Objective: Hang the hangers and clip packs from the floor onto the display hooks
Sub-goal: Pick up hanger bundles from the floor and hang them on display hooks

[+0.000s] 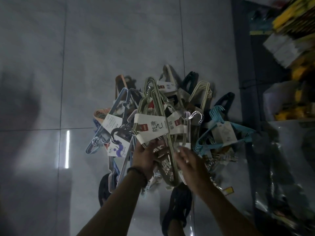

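As L hand (146, 156) grips hanger pack (157, 94), label (151, 128): red logo, hanzi

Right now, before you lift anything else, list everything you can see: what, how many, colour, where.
beige hanger bundle: one, beige with a white paper band, top of the pile, centre
light blue hanger pack: one, light blue, right side of the pile
blue hanger pack: one, blue-grey, left side of the pile
cream hanger pack: one, cream, far right of the pile
dark hangers: at least two, dark teal, far side of the pile
orange hanger: one seen, orange, far left of the pile
floor: grey tiles, under the pile
shelf goods: count unclear, mostly yellow, right edge
shoes: two, dark, near side of the pile
left hand: grips the beige hanger bundle below its band
right hand: blurred, fingers extended beside that bundle
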### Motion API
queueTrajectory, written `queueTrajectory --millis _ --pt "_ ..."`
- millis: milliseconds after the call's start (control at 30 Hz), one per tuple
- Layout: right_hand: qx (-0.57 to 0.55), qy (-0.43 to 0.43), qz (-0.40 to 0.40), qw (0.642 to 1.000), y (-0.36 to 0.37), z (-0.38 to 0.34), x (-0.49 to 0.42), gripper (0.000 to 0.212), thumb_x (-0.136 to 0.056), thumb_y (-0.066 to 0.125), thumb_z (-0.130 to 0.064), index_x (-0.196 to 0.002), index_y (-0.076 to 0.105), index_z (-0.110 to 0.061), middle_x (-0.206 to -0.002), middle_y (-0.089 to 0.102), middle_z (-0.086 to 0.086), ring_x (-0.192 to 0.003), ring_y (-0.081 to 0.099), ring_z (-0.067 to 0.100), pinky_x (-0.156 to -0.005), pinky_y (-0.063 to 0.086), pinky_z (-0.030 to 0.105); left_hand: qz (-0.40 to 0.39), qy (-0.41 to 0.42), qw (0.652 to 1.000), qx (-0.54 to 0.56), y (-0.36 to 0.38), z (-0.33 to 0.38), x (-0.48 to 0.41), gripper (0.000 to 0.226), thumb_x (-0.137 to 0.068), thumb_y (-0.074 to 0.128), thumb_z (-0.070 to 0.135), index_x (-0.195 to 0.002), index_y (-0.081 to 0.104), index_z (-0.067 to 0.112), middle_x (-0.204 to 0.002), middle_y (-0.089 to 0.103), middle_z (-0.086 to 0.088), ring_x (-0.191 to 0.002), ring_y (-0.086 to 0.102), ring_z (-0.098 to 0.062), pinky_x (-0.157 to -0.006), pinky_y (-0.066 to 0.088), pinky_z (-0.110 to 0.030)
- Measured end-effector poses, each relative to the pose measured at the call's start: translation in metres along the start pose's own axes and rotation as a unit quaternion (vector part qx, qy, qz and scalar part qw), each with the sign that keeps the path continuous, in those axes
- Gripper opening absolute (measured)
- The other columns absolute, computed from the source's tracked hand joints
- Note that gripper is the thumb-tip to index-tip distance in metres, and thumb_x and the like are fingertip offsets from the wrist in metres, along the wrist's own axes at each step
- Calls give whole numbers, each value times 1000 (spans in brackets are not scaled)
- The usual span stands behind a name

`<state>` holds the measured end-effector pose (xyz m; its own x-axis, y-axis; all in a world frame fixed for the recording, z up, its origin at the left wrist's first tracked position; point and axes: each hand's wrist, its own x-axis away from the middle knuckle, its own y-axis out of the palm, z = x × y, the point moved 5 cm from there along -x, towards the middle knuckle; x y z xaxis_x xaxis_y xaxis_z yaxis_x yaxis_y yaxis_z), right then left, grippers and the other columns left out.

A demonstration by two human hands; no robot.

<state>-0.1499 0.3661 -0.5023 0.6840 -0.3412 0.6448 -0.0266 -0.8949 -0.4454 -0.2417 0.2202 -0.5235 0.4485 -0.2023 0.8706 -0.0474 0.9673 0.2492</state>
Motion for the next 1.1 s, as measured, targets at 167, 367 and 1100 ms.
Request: queueTrajectory --millis 167,367,1100 --pt "-25 176 71 981 -14 45 -100 59 -94 70 -49 -139 56 -12 -128 67 13 -98 69 29 -68 52 30 39 -6 996 -75 -31 9 -19 33 -103 61 4 -130 61 22 -115 77 -17 -103 74 -47 -94 55 -69" --pt "-101 147 88 980 0 20 -112 32 -99 70 -39 -116 65 -11 -98 68 3 -83 63 20 -62 44 26 49 -18 996 -75 -52 -2 -23 37 -101 65 8 -133 58 23 -123 73 -10 -101 75 -36 -80 63 -55" --pt "73 -223 -111 966 72 -44 -16 36 -106 50 -38 -138 55 -23 -133 58 -2 -121 57 13 -99 55 41 104 -21 986 -125 -47 9 -20 42 -71 85 37 -107 76 16 -98 80 -13 -95 77 -41 -72 63 -45"
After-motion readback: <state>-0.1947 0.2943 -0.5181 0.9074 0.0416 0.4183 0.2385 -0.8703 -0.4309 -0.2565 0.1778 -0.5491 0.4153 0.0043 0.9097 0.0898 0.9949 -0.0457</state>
